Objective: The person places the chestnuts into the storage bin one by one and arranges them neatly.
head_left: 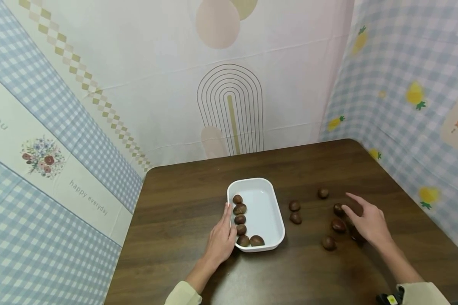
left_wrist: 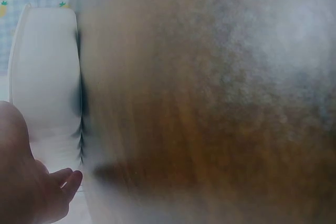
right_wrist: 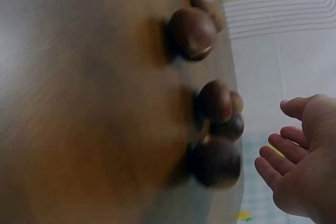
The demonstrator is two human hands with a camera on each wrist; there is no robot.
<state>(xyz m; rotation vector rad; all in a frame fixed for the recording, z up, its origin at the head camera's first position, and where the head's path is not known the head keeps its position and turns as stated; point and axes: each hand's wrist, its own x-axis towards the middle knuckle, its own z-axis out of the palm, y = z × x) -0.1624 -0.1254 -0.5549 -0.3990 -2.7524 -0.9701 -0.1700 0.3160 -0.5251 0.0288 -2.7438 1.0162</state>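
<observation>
A white rectangular dish (head_left: 265, 207) stands mid-table, with a column of chestnuts (head_left: 240, 220) along its left side and another chestnut (head_left: 257, 240) at its near end. My left hand (head_left: 220, 239) rests against the dish's left wall with fingers extended; the left wrist view shows the hand (left_wrist: 42, 182) beside the white wall (left_wrist: 47, 72). My right hand (head_left: 370, 222) hovers over loose chestnuts at the right, thumb and fingers spread apart, nothing held. In the right wrist view the fingers (right_wrist: 289, 148) are apart from the chestnuts (right_wrist: 215, 162).
Two chestnuts (head_left: 295, 212) lie just right of the dish. A chestnut (head_left: 322, 193) lies farther back, and another (head_left: 328, 242) nearer the front. The brown wooden table (head_left: 187, 190) meets a patterned cloth (head_left: 168, 127) behind it and a checked cloth (head_left: 397, 140) at the right.
</observation>
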